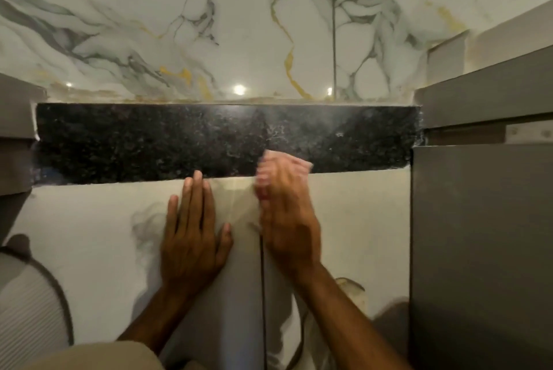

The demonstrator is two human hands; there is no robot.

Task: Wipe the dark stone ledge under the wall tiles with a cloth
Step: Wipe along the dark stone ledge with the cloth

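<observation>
The dark speckled stone ledge (149,142) runs across the middle, under marbled white wall tiles (239,25) with gold and grey veins. My right hand (284,214) is blurred and grips a pale pinkish cloth (296,161), which lies on the ledge's front edge right of centre. My left hand (191,235) rests flat, fingers spread, on the white tiled face below the ledge, its fingertips at the ledge's front edge. Whitish smears show on the stone just above the cloth.
Grey panels (478,235) close in the ledge on the right, and a grey block (18,106) on the left. A ribbed grey rounded object (30,304) sits at lower left. A vertical tile joint (262,295) runs below the ledge between my arms.
</observation>
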